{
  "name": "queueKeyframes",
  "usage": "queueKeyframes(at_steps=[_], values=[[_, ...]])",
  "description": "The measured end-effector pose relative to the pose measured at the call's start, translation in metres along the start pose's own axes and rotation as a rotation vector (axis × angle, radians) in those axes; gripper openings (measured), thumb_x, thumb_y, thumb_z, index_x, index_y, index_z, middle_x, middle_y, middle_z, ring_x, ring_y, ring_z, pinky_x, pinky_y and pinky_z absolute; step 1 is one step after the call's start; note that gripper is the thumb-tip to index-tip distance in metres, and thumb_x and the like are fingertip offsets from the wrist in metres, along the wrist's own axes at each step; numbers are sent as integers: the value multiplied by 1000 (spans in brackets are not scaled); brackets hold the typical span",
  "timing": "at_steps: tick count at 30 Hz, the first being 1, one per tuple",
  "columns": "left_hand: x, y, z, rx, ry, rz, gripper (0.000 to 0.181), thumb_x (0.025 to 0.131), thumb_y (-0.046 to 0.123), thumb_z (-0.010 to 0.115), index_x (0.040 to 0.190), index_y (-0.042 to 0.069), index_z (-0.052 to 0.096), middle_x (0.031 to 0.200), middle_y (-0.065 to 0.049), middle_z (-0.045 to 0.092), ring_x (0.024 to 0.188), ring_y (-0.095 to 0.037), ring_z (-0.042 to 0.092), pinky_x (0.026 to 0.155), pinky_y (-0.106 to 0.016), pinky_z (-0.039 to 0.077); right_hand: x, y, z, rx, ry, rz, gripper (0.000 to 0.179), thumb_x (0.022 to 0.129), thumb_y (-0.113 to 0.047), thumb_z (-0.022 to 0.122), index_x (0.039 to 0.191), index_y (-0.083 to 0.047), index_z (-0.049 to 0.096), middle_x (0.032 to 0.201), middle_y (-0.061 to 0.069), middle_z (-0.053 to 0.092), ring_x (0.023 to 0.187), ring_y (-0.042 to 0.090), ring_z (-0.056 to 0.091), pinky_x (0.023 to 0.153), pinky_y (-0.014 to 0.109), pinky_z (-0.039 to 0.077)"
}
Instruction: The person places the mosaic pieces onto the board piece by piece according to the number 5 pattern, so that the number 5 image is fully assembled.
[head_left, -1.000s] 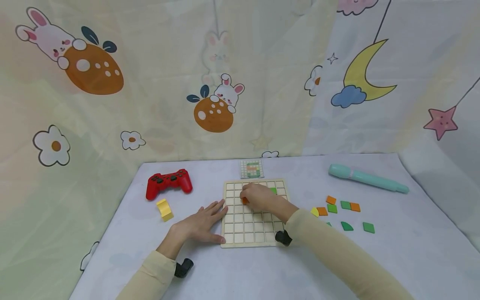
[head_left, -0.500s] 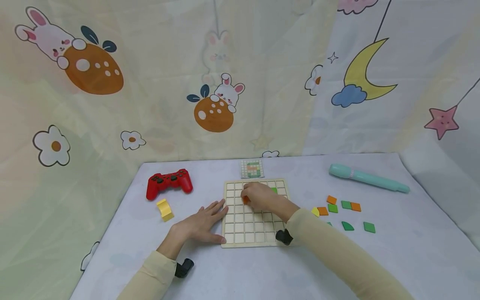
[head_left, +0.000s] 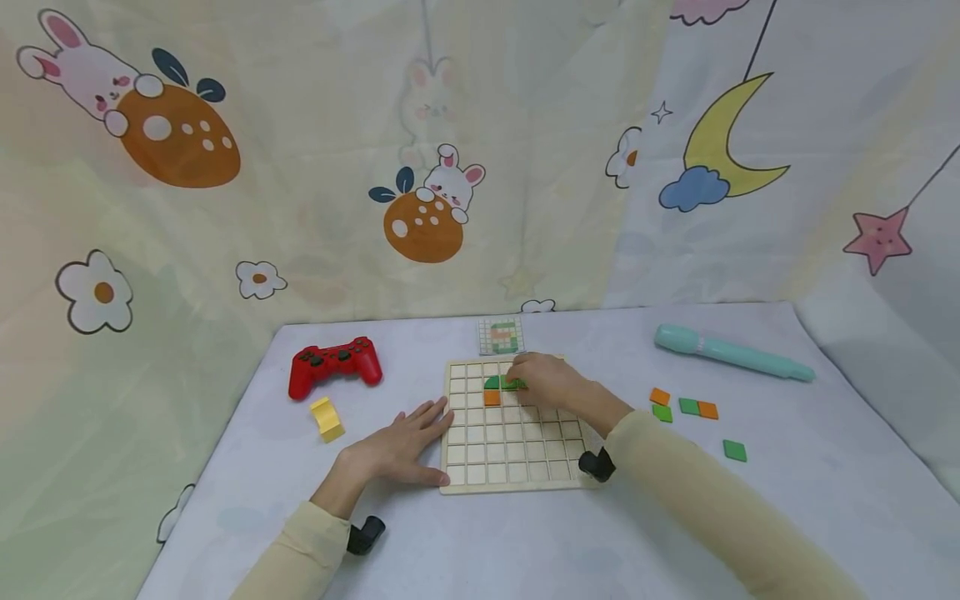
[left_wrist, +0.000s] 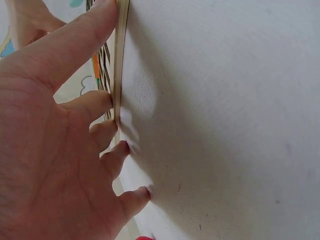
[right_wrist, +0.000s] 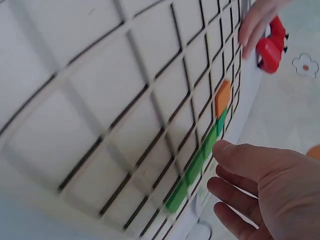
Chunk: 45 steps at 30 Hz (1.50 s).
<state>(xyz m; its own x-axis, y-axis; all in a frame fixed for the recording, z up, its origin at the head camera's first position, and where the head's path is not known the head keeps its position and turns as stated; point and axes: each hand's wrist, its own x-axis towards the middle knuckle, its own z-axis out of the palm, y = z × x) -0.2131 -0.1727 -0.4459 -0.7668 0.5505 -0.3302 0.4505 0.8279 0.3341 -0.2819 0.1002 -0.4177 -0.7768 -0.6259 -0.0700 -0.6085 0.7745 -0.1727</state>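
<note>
In the head view my left hand point(head_left: 397, 450) lies spread at the left edge of a wooden grid board point(head_left: 476, 475). The left wrist view shows fingertips and thumb of that hand point(left_wrist: 55, 130) along the board's side point(left_wrist: 120, 60). My right hand point(head_left: 555, 383) is over the upper part of the grid, at a row of green tiles point(head_left: 506, 382). In the right wrist view the thumb of this hand point(right_wrist: 270, 185) is close to the green tiles point(right_wrist: 196, 167), apart from the fingers, with nothing seen between them. An orange tile point(head_left: 492, 397) sits below the row's left end.
A pattern card point(head_left: 500, 337) lies behind the board. Loose orange and green tiles point(head_left: 734, 450) lie to the right, some possibly behind the sleeve. A teal pen-shaped object point(head_left: 735, 353) is at the back right. A red game controller point(head_left: 335, 367) and yellow block point(head_left: 327, 419) are left.
My right hand has let go of the orange tile, which now lies in the grid, and has moved right to the green tiles. The left hand stays in place.
</note>
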Motion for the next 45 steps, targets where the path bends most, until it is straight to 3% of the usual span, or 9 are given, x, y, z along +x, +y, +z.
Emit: queueKeyframes(at_steps=[8,13,22,31,45], values=[[1,-1,0,10,5,-30,94,80,53,71,155,19,24,165,-1,8,152,-27,11,119,-56,19,-37,52,-14,-2,36,93,24,86,-10,71,110,-6,71,110,8,67,102,25,64,88,40,54],[1,-2,0,7,4,-37,94,80,53,71,155,20,24,165,-1,9,152,-27,12,119,-56,20,-62,84,-20,14,-1,164,27,88,-9,70,114,-5,70,114,10,67,106,29,63,92,43,53],[-1,-6,-1,0,13,-37,94,81,52,70,155,18,23,165,-1,8,152,-28,11,119,-57,18,-110,131,-26,72,-80,271,30,89,-16,68,116,-2,68,114,14,67,100,30,62,87,45,54],[-1,-7,1,-12,17,-12,94,81,52,70,155,17,24,165,-3,8,151,-30,11,119,-58,19,-128,143,-11,63,-60,286,25,87,-18,72,108,-5,71,99,5,69,84,19,57,84,44,54],[3,-3,2,-1,6,-13,94,81,53,70,155,19,23,165,-1,8,152,-27,10,119,-57,18,-128,142,-2,71,-49,340,30,88,-16,70,114,-1,69,108,13,67,86,21,57,86,44,55]])
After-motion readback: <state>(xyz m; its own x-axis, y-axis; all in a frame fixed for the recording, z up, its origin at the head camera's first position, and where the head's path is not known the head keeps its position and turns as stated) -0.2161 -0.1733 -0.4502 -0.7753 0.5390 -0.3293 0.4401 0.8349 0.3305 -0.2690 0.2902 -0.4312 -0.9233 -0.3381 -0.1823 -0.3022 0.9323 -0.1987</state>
